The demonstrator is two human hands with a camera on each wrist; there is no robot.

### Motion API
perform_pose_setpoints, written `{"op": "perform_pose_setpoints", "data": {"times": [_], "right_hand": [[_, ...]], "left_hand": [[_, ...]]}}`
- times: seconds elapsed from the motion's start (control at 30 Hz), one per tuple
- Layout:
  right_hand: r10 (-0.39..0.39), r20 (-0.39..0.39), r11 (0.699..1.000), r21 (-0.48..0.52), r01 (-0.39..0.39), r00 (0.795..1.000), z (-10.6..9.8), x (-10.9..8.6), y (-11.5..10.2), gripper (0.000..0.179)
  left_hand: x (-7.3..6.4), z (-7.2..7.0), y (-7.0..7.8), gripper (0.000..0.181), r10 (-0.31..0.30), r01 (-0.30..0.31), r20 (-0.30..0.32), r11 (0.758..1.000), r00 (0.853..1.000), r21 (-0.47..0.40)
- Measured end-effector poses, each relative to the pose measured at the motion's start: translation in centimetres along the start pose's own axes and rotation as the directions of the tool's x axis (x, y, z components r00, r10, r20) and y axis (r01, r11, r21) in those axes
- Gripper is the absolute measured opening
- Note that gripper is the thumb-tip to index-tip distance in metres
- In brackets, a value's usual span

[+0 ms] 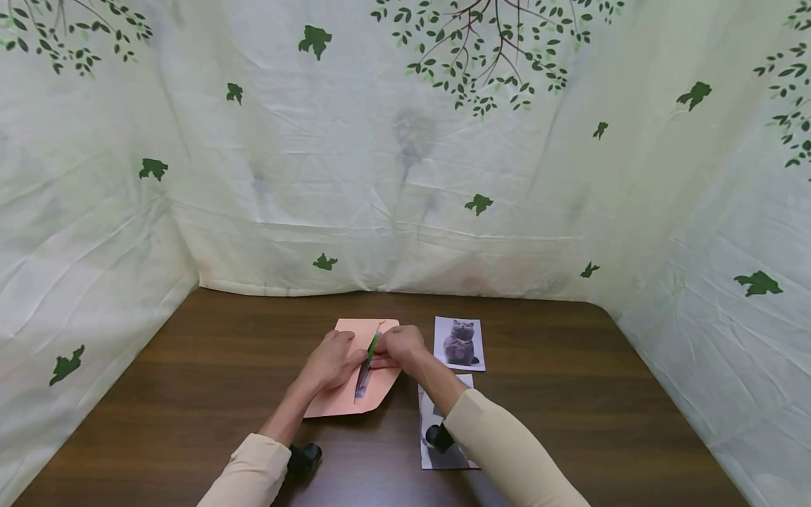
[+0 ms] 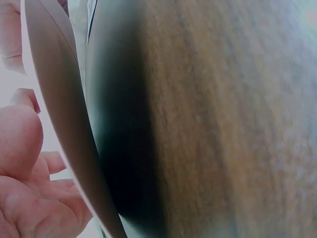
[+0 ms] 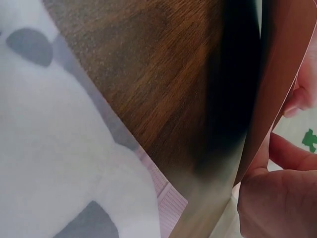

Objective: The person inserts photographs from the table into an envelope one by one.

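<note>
A pink envelope (image 1: 336, 391) is between both hands above the wooden table, its flap side facing up. Through its slanted opening shows a strip of a picture card (image 1: 363, 380) in green and purple; the rest of that card is hidden inside. My left hand (image 1: 334, 358) holds the envelope's left part, thumb toward the opening. At the right edge, my right hand (image 1: 400, 346) pinches the envelope beside the opening. The right wrist view shows the envelope's underside (image 3: 272, 84) raised off the table, with the right hand (image 3: 280, 198) at its edge.
Right of the envelope lies a photo card of a grey cat (image 1: 459, 345). Nearer, a second photo card (image 1: 437, 458) lies partly under the right forearm. A white cloth with leaf prints (image 1: 405, 246) hangs behind the brown table (image 1: 158, 422).
</note>
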State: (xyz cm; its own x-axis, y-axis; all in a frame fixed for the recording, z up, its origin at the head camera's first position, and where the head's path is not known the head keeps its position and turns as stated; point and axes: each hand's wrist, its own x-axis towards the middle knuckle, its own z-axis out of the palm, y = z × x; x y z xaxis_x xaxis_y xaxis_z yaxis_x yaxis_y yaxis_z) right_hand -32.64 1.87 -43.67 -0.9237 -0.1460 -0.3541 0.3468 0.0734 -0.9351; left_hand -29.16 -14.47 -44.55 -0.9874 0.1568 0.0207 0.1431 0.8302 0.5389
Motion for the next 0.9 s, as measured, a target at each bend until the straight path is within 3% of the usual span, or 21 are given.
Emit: {"op": "perform_pose_setpoints", "data": {"times": [0.67,0.9], "right_hand": [[0.011,-0.044,1.0,-0.016,-0.012,0.999,0.27,0.52,0.23,0.011],[-0.004,0.01,1.0,0.007,0.004,1.0,0.07,0.34,0.09,0.014]], "left_hand": [[-0.16,-0.12,-0.07,0.054,-0.007,0.007,-0.004,1.0,1.0,-0.01],[-0.08,-0.02,-0.24,0.054,0.003,-0.003,-0.016,1.0,1.0,-0.015]]}}
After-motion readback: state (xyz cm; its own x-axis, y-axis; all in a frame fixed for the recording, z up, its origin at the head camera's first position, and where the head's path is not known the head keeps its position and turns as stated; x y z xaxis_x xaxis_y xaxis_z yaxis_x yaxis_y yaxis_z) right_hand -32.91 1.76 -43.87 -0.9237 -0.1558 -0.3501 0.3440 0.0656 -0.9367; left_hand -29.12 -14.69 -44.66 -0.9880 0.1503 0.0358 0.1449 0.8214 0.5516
